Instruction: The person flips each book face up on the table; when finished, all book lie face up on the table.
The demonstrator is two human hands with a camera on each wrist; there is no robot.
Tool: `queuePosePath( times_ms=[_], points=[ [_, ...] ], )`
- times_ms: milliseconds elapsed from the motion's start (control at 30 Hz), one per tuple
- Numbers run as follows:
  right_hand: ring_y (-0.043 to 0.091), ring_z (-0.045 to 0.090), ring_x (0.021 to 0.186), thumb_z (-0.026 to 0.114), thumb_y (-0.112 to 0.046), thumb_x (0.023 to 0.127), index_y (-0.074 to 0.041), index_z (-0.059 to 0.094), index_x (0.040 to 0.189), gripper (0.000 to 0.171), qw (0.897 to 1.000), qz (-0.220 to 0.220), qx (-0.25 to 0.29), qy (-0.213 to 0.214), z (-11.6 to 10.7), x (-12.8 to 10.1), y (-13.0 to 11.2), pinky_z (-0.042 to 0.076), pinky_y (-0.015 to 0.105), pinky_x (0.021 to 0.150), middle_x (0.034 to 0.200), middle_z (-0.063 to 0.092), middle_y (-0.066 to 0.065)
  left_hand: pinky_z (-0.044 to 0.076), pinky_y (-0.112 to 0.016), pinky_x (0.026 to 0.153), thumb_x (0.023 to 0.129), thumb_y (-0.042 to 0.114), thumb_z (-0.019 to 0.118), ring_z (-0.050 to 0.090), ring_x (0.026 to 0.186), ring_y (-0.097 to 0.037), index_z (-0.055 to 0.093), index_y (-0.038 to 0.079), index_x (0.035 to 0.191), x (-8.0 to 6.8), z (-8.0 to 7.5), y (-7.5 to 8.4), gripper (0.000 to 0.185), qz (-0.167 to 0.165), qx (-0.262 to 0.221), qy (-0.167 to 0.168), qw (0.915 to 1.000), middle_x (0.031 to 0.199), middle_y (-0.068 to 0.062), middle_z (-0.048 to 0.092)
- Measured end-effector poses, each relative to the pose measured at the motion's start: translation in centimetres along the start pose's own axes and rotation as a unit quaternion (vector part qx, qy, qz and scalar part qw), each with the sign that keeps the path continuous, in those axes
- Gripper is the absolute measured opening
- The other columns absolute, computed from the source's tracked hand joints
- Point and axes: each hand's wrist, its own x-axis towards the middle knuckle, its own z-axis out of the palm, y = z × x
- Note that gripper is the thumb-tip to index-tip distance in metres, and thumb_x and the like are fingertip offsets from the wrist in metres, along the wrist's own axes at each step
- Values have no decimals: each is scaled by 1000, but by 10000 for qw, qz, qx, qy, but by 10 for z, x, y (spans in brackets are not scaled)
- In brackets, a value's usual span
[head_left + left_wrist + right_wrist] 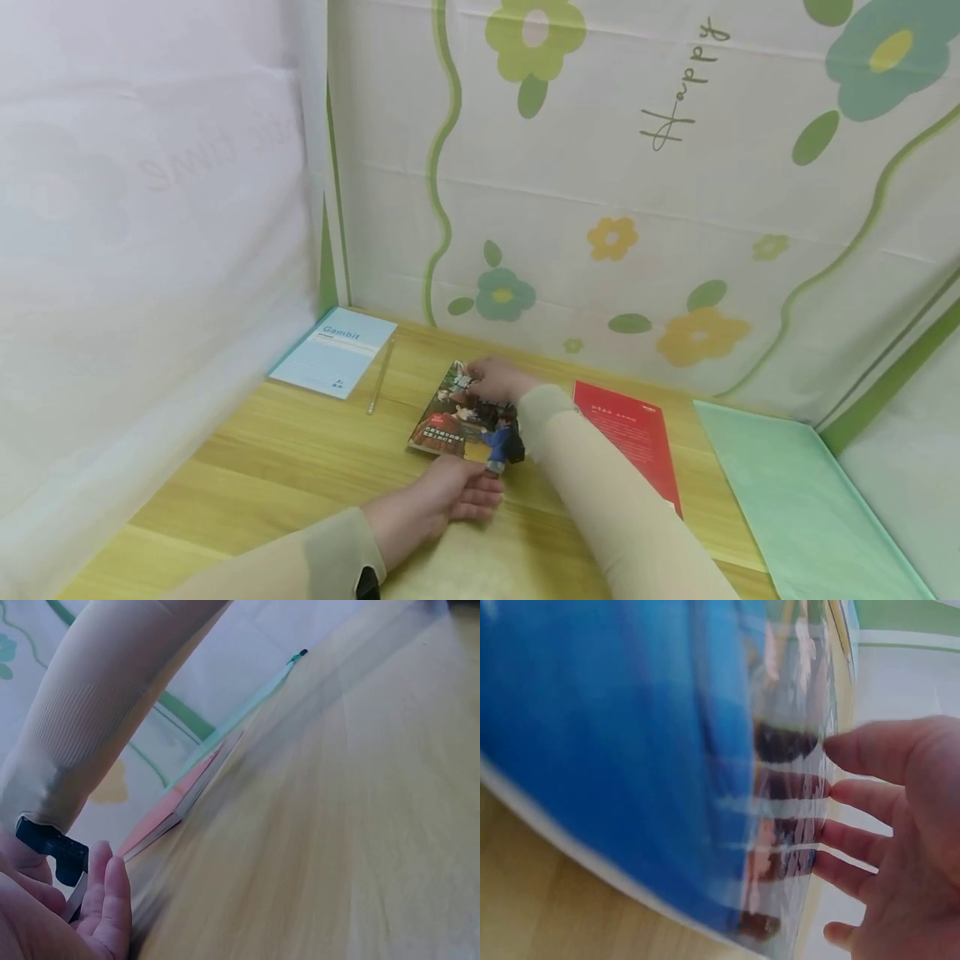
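Head view | both grips clamp picture book (467, 414) | red booklet (630, 435) right, blue notebook (334, 352) left

A pale wooden table (247, 467) lies before me, boxed in by cloth walls. The back cloth (645, 192) is cream, printed with green wavy lines, flowers in teal, yellow and green, and the word "Happy" (684, 87). A plain white cloth (135, 250) hangs at left. Soft, even light throughout.

blue notebook (333, 352), pen (380, 377), red booklet (632, 435), green folder (795, 500)
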Motion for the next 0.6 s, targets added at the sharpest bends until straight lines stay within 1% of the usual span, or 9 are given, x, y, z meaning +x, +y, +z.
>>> queuePosePath(
  times_ms=[100,167,267,367,467,600],
  points=[
    [27,55,119,56,-19,99,-7,57,134,37,9999,-24,31,128,2,3,2,48,43,96,132,59,11,60,-42,77,103,10,41,71,89,-33,52,-19,120,1,-2,1,35,-54,0,-114,9999,103,-28,68],
    [26,55,118,56,-19,98,-7,57,133,36,9998,-29,132,172,3,3,2,48,43,95,132,59,10,59,-43,78,104,11,38,70,93,-36,53,-20,120,1,-4,2,38,-91,-11,-203,9998,105,-29,68],
    [27,51,126,55,-16,98,-7,52,141,44,9996,-82,239,153,4,3,2,44,43,103,139,55,10,59,-43,80,105,12,35,70,94,-37,53,-20,119,1,-6,2,40,-128,-34,-294,9995,106,-29,68],
    [26,48,129,54,-9,96,-7,47,145,50,9995,-125,263,113,6,1,2,42,42,106,143,51,9,58,-43,81,106,13,33,70,95,-37,53,-21,120,2,-9,2,42,-148,-57,-337,9993,106,-29,68],
    [26,47,130,54,-3,93,-6,46,145,53,9994,-143,297,145,7,0,2,42,41,106,144,51,9,58,-44,81,106,14,33,70,94,-36,52,-21,120,2,-10,1,42,-130,-28,-337,9993,106,-29,68],
    [26,49,127,54,0,93,-6,43,148,56,9978,-132,629,155,9,-2,3,45,40,102,145,49,11,58,-45,81,106,14,33,70,94,-36,52,-20,122,1,-11,2,42,-94,16,-285,9995,106,-29,67]
  ],
)
